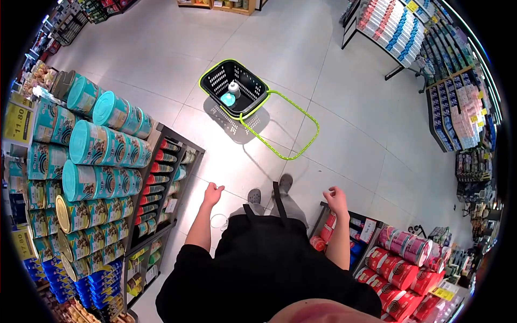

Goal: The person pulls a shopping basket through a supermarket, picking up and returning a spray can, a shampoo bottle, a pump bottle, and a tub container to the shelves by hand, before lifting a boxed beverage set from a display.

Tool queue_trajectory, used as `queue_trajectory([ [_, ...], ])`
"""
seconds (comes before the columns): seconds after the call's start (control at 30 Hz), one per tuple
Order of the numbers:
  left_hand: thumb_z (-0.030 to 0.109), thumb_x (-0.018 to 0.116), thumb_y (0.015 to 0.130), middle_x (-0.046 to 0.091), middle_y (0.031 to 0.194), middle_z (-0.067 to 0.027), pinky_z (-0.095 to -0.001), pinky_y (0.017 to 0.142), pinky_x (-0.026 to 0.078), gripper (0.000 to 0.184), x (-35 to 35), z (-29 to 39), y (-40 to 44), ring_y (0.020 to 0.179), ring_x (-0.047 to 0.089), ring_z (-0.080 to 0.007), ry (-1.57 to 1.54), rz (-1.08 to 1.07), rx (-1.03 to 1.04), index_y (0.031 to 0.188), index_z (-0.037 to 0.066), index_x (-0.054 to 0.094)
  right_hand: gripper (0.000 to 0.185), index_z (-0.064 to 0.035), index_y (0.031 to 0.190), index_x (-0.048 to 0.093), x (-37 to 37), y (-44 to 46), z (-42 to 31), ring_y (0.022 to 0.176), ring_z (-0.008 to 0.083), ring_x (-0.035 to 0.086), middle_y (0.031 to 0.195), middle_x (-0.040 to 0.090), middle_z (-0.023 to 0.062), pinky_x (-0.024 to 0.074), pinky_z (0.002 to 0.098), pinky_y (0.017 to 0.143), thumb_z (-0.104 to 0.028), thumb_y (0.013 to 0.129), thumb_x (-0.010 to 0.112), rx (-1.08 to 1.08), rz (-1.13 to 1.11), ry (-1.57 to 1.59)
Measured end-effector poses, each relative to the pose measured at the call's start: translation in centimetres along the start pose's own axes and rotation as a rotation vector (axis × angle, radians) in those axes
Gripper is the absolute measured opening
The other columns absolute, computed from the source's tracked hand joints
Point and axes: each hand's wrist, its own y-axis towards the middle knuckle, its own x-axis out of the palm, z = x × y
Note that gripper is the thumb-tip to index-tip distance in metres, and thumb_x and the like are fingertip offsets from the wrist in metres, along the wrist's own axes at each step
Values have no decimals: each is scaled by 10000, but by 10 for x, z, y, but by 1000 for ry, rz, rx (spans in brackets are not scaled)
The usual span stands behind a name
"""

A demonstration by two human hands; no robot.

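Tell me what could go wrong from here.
The green handle of the basket extends toward the shoes, so a step forward might catch it. The whitish bottle and turquoise item have bare room beside them, so they could slide or tip if jerked. Stacked turquoise cans stand off to the side of the left hand; a careless swing might knock some down.
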Motion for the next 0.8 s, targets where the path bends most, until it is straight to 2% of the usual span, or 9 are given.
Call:
queue_trajectory([
  [0.07, 323, 700, 874, 611, 837, -89, -379, 576, 496, 348, -7, -6, -8, 707, 607, -229, -528, -83, -475, 990, 58, 507, 464, 9, 1146, 631, 9, 52, -6, 833, 284, 694, 846, 702, 154, 544, 389, 753, -296, 817, 750, -31, -75, -61],
  [0.13, 320, 677, 891, 643, 876, -79, -321, 520, 473, 321, 0, -33, -27, 695, 614, -177, -581, 111, -662, 1060, 78, 550, 482, 11, 1160, 625, 23, 95, -5, 855, 290, 691, 857, 698, 154, 543, 393, 760, -304, 816, 749, -36, -147, -99],
  [0.17, 344, 634, 909, 627, 958, -73, -424, 659, 498, 351, 3, -48, -40, 788, 607, -208, -532, 125, -746, 1153, 104, 560, 490, 8, 1171, 620, 30, 118, -2, 836, 282, 694, 852, 698, 153, 545, 393, 749, -299, 813, 751, -40, -180, -80],
  [0.33, 358, 608, 921, 632, 1066, -102, -494, 738, 531, 429, 12, -33, -105, 882, 638, -268, -493, 229, -1080, 1250, 90, 552, 563, 4, 1273, 538, 68, 248, 22, 712, 212, 680, 884, 675, 139, 543, 389, 650, -280, 832, 742, 112, -314, 234],
  [0.47, 352, 581, 939, 635, 1076, -101, -502, 741, 532, 415, 36, 41, -129, 926, 657, -277, -590, 364, -1187, 1271, 108, 539, 711, -16, 1411, 393, 94, 327, 36, 724, 240, 678, 1024, 629, 144, 526, 438, 607, -273, 841, 731, 587, -444, 419],
  [0.57, 339, 608, 936, 658, 1002, -80, -439, 710, 528, 329, 35, 111, -118, 851, 671, -222, -407, 157, -1072, 1172, 114, 563, 821, -26, 1470, 302, 127, 377, 54, 868, 287, 662, 1157, 556, 181, 540, 493, 659, -318, 834, 733, 703, -489, 485],
  [0.67, 319, 691, 889, 675, 951, -64, -342, 585, 512, 330, 19, 152, -93, 769, 675, -179, -352, 256, -989, 1107, 91, 595, 869, -34, 1480, 270, 153, 403, 49, 1048, 341, 590, 1236, 480, 204, 541, 557, 778, -369, 826, 733, 830, -562, 560],
  [0.7, 360, 633, 929, 657, 991, -57, -378, 696, 503, 296, 10, 169, -83, 852, 664, -184, -363, 273, -994, 1103, 124, 589, 856, -33, 1459, 280, 164, 411, 45, 1133, 392, 521, 1260, 452, 208, 501, 620, 888, -389, 825, 731, 881, -584, 578],
  [0.8, 317, 651, 920, 671, 944, -54, -308, 586, 492, 284, -12, 211, -66, 771, 673, -163, -435, 431, -930, 1104, 105, 611, 838, -28, 1440, 284, 203, 444, 58, 1137, 392, 517, 1290, 440, 208, 480, 638, 917, -394, 829, 726, 1008, -726, 823],
])
